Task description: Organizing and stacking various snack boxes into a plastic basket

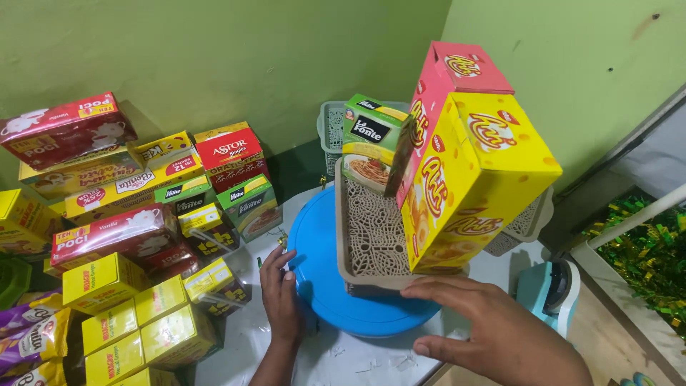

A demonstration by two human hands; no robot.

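The fingers (457,294) of the right hand (500,329) are spread flat and loose, holding nothing; their tips sit just under the front edge of a beige plastic basket (371,236) that stands tilted on a round blue lid (321,264). Above those fingers, the biggest thing is a tall yellow box (471,186), leaning in the basket with a pink box (443,86) behind it. A smaller green box (371,139) stands farther back, past the fingertips. The left hand (280,293) lies open too, its fingers resting against the left side of the blue lid and gripping nothing. Out to the left of those fingers sits a big pile of boxes (128,229), red, yellow and green. Closest to the fingertips is a small yellow carton (214,282).
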